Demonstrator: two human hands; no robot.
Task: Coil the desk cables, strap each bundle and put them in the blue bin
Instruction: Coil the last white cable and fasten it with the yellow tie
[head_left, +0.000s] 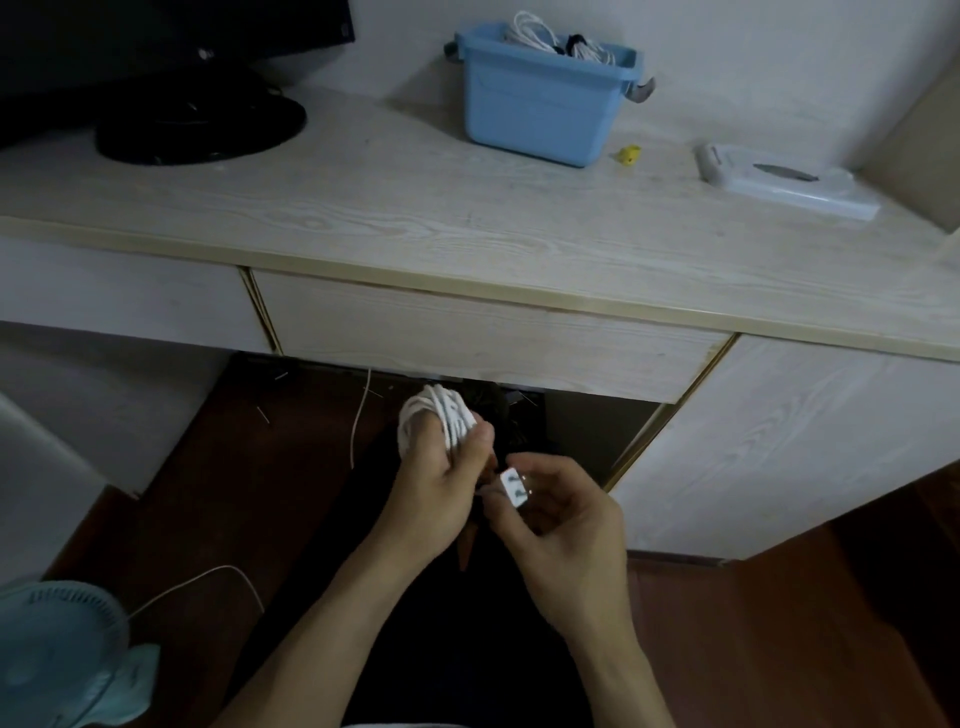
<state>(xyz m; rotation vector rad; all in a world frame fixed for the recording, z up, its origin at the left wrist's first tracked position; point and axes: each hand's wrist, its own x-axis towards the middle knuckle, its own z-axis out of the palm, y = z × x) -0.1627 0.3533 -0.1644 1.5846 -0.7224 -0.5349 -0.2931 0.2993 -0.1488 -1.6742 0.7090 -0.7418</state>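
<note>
A coil of thin white cable (440, 415) sits gripped in the left hand (434, 483), low in front of the tabletop (415, 208); the right hand (558, 514) pinches its white plug end (514, 486). No strap shows on it. The far blue plastic bin (540, 104) already holds white bundles, so strapping and binning this coil seem to remain.

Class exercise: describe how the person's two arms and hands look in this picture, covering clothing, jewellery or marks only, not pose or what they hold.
Both forearms are bare to the picture's lower edge, with no sleeve showing. The left hand and right hand wear no gloves, and no watch, ring or bracelet is visible. The dim light shows no markings.
</note>
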